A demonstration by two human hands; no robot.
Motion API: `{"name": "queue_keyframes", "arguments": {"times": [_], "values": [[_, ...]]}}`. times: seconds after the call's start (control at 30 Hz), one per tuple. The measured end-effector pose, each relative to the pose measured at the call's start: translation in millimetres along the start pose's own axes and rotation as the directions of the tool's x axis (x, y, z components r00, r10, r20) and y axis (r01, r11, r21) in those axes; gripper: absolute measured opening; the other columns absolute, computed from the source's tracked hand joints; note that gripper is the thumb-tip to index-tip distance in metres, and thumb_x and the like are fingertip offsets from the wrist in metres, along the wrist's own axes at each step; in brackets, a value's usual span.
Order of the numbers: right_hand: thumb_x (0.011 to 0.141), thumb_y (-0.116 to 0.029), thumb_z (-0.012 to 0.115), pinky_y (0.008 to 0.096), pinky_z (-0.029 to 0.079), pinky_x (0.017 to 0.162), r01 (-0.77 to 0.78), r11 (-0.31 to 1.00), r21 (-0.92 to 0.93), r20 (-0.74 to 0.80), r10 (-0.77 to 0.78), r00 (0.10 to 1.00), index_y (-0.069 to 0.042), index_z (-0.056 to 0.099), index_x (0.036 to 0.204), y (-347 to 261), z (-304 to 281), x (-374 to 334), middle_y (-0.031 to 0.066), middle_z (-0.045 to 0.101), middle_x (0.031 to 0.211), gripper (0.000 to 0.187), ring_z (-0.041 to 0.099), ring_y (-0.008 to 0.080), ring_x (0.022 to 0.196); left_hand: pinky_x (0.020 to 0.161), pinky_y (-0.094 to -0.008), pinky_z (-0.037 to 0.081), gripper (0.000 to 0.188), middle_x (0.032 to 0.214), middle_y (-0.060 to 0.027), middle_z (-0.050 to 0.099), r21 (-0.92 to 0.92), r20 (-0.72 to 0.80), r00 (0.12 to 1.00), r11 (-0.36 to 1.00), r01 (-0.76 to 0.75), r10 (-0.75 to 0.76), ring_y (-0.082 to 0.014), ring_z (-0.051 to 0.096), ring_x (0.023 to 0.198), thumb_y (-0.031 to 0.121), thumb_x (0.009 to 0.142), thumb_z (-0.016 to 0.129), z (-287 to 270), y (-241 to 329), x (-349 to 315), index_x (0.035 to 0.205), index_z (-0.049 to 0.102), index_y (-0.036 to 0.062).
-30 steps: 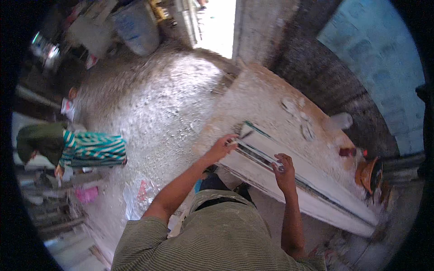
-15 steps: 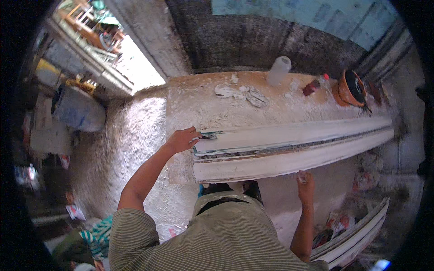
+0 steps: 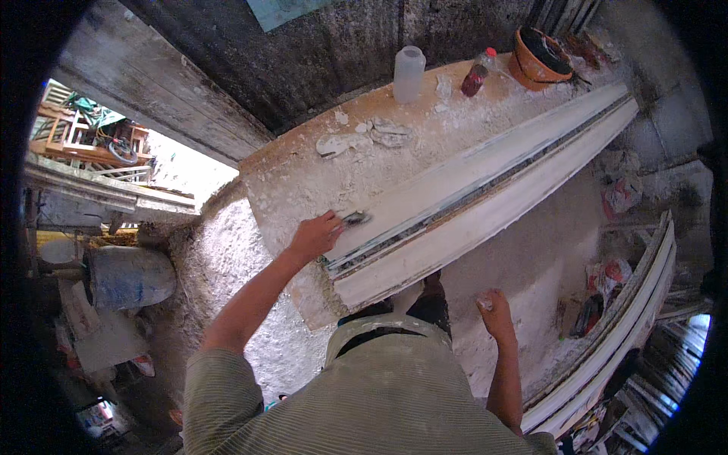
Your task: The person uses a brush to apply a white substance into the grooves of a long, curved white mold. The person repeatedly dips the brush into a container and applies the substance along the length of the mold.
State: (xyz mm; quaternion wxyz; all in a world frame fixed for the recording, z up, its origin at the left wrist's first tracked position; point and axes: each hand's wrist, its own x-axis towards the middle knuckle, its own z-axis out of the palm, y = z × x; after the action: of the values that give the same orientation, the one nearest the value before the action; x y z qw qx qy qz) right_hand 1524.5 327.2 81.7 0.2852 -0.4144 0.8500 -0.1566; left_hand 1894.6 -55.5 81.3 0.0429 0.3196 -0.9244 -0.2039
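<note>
Two long boards (image 3: 455,182) coated in white lie side by side on a dusty bench, with a dark, rough gap running between them. My left hand (image 3: 317,233) is closed round a small scraper (image 3: 355,218), whose dark blade rests on the near-left end of the farther board. Out over the floor, right of the boards' near edge, hangs my right hand (image 3: 496,312). Its fingers are curled round a small pale thing that I cannot make out.
On the bench (image 3: 284,163) are white scraps (image 3: 345,144), a translucent plastic jar (image 3: 409,74), a red-capped bottle (image 3: 478,73) and an orange bucket (image 3: 535,64). More long pale boards (image 3: 607,341) lie at lower right. A blue-stained drum (image 3: 135,277) stands at left.
The whole view has turned, so the boards now slant up to the right. My left hand with the scraper sits a little farther onto the board. My right hand stays curled beside it.
</note>
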Motion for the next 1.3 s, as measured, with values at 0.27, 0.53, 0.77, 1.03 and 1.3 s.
{"name": "queue_keyframes", "arguments": {"times": [0.27,0.53,0.77,1.03,1.3], "values": [[0.088,-0.013,0.074,0.0444,0.050,0.096,0.092,0.991,0.101,0.044,-0.096,0.994,-0.003,0.066,0.118,-25.8,4.1,4.4,0.0198,0.061,0.120,0.033,0.060,0.0379,0.112,0.068,-0.0420,0.058,0.017,0.105,-0.0071,0.065,-0.064,-0.002,0.999,0.997,-0.039,0.039,-0.0312,0.069,0.087,0.026,0.094,0.066,-3.6,2.2,15.3,0.103,0.065,0.0118],[0.090,-0.019,0.072,0.0457,0.047,0.102,0.045,0.996,0.071,0.077,-0.051,0.996,-0.002,0.064,0.118,-12.0,-6.3,1.2,0.0201,0.061,0.124,0.033,0.059,0.0413,0.115,0.070,-0.0437,0.058,0.022,0.107,-0.0073,0.066,-0.030,-0.090,0.993,0.997,-0.073,0.070,-0.0307,0.070,0.089,0.030,0.095,0.064,25.8,36.8,93.2,0.104,0.065,0.0106],[0.090,-0.017,0.071,0.0453,0.047,0.102,-0.013,0.981,0.192,0.112,-0.009,0.994,-0.002,0.064,0.118,8.3,-13.2,4.6,0.0206,0.062,0.124,0.032,0.060,0.0399,0.115,0.070,-0.0442,0.058,0.024,0.108,-0.0078,0.066,-0.001,0.111,0.994,1.000,0.021,-0.021,-0.0313,0.070,0.088,0.030,0.095,0.064,-4.2,6.0,25.0,0.109,0.067,0.0111],[0.087,-0.013,0.074,0.0426,0.052,0.091,0.088,0.996,-0.016,0.003,-0.088,0.996,-0.001,0.065,0.115,52.2,-10.7,9.3,0.0203,0.059,0.122,0.031,0.063,0.0397,0.105,0.073,-0.0477,0.057,0.023,0.112,-0.0112,0.067,-0.004,-0.071,0.988,0.990,-0.137,0.137,-0.0345,0.069,0.094,0.028,0.094,0.064,57.2,90.4,199.3,0.108,0.065,0.0093],[0.088,-0.013,0.073,0.0416,0.056,0.086,0.054,0.997,0.050,-0.071,-0.050,0.996,0.000,0.064,0.120,93.3,-46.0,13.9,0.0204,0.060,0.127,0.035,0.065,0.0372,0.106,0.074,-0.0472,0.058,0.027,0.104,-0.0132,0.069,0.033,0.136,0.990,0.998,-0.048,0.043,-0.0347,0.070,0.092,0.034,0.095,0.064,16.7,72.7,162.4,0.107,0.067,0.0090]]}}
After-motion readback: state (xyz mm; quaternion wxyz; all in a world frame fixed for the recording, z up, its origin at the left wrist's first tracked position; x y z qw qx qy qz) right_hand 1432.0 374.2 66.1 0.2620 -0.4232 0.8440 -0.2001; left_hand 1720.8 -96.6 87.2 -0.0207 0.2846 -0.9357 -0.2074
